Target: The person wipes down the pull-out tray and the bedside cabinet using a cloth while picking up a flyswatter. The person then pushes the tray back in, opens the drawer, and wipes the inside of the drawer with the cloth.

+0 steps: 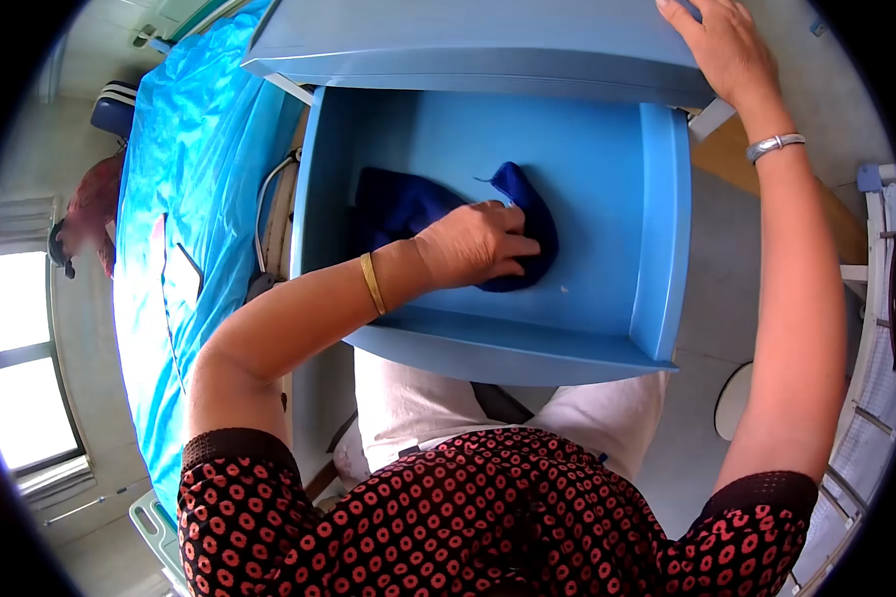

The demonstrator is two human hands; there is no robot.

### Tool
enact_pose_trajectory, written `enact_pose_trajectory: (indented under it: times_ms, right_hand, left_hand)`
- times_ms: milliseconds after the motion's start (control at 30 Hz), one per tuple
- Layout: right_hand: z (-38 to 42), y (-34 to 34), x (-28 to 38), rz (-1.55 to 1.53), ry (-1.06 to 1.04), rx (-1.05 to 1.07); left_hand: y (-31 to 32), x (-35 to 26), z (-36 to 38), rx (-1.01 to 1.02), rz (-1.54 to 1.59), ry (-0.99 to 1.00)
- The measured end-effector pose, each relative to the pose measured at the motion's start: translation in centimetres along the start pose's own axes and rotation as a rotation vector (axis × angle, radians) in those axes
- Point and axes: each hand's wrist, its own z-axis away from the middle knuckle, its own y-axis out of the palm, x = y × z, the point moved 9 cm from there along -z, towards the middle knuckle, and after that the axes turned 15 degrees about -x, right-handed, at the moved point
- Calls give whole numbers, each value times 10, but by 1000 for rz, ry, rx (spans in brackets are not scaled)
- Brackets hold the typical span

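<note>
My left hand [478, 242] is inside a pulled-out blue drawer [665, 229], its fingers closed on a dark blue cloth [536, 234]. One end of the cloth curls up to the right of the fingers, while another part [398, 204] lies bunched toward the drawer's left wall. My forearm hides some of the cloth and the drawer's front left corner. At the upper right, my right hand [725, 45] rests on the edge of the blue cabinet top [478, 40], thumb apart from the fingers. Its fingertips are partly cut off by the frame.
Left of the cabinet is a bed covered in shiny blue plastic [194, 149], with a dark flat item [186, 271] on it. Another person [95, 214] is at the far left near a window [20, 358]. A white-railed bed [874, 298] stands at right. The drawer front hangs above my lap.
</note>
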Motion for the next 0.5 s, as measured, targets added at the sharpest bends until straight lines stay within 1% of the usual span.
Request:
enact_pose_trajectory:
  times_ms: [33,100,133,200,300,333,367,433,500]
  right_hand:
    - [0,1,0,6,-13,-7]
    - [0,2,-1,25,-5,-3]
    - [0,2,-1,42,1,-3]
    - [1,0,1,39,11,17]
    - [2,-2,4,26,41,53]
    - [3,-5,8,24,15,22]
    - [5,-8,10,23,-9,-9]
    - [3,-5,4,20,21,12]
    - [1,-1,1,11,45,34]
  left_hand:
    - [2,-4,0,3,6,-1]
    - [0,-14,-1,-54,-95,52]
    - [0,-16,-4,-50,-92,50]
    - [5,-16,-7,5,-185,54]
    - [13,-3,-15,-3,-249,51]
    - [13,8,-20,-24,-242,-1]
    - [14,12,-24,-18,-240,0]
    - [5,30,-31,-131,-252,-161]
    - [10,26,-34,-163,-230,-152]
